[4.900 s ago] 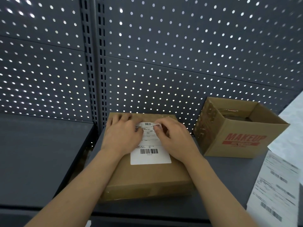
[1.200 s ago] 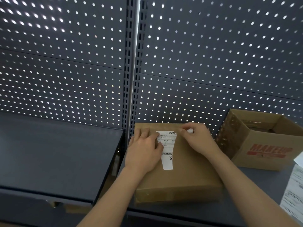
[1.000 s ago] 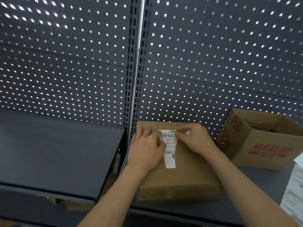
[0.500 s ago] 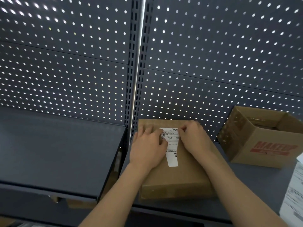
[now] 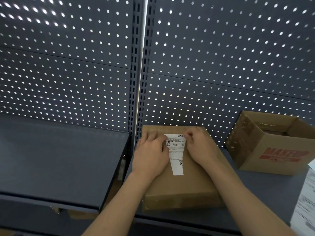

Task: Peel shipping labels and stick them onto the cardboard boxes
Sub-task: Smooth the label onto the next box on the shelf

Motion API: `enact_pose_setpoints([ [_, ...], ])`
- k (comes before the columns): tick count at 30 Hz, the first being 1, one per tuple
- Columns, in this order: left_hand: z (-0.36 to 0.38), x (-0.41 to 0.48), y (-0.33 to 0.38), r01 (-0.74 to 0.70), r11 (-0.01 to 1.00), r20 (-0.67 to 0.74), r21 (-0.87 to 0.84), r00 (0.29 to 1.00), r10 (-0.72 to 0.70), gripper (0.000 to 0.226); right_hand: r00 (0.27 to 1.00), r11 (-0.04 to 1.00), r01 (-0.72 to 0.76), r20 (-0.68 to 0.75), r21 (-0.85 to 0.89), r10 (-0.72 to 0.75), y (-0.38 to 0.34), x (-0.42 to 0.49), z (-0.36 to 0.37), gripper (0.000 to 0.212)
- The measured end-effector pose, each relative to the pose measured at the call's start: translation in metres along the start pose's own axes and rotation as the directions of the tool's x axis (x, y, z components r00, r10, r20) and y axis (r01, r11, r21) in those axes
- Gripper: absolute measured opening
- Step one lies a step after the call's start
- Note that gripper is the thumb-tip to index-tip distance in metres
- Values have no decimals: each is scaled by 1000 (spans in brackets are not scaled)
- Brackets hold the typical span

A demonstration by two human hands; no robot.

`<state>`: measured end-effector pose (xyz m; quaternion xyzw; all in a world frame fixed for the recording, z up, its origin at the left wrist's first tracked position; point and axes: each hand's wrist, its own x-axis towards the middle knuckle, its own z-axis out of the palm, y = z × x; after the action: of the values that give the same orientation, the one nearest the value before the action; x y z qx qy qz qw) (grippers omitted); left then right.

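Your two bare forearms come up from the bottom edge and meet over a closed cardboard box (image 5: pixel 179 189). It lies flat on a dark grey shelf (image 5: pixel 255 188), with its front face towards you. At the right edge, close to you, lie white printed sheets (image 5: pixel 306 198), too blurred to read.

On the lid, your left hand (image 5: pixel 150 157) lies palm down, its fingers (image 5: pixel 153 135) straight and relaxed. It rests on the cardboard and covers the left side of the shipping label (image 5: pixel 176 155). The label is a white strip with small print and barcodes. It lies on the far half of the lid, running from near the back edge towards you, and its near end is free of both hands.

Your right hand (image 5: pixel 201 149) is on the other side of the label, knuckles up and fingers (image 5: pixel 188 136) curled. The tips are at the label's upper right edge. You cannot tell whether they pinch the paper or only press it down.

Further right, well apart from the closed box, an open cardboard box (image 5: pixel 272 150) with red "MAKEUP" print stands on the same shelf. To the left is a second dark shelf (image 5: pixel 59 159). Behind everything rises a grey pegboard wall (image 5: pixel 221 65), split by a slotted upright post (image 5: pixel 139 65).
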<state>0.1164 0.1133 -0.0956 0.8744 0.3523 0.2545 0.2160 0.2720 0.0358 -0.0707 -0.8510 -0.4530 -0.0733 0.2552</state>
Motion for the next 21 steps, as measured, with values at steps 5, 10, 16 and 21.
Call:
enact_pose_setpoints([
  [5, -7, -3, 6, 4, 999, -7, -40, 1000, -4, 37, 997, 995, -74, 14, 61, 73, 3, 1, 2, 32],
  [10, -13, -5, 9, -3, 995, 17, -98, 1000, 5, 55, 999, 997, -49, 8, 54, 48, 8, 0, 0, 23],
  [16, -11, 0, -2, -37, 982, 17, -186, 999, 40, 50, 1000, 1000, 26, 17, -2, -26, 0, -6, -5, 16],
  [21, -16, 0, -14, -87, 983, 103, -162, 989, 105, 42, 993, 992, 120, 0, 35, -121, -6, -11, -9, 18],
])
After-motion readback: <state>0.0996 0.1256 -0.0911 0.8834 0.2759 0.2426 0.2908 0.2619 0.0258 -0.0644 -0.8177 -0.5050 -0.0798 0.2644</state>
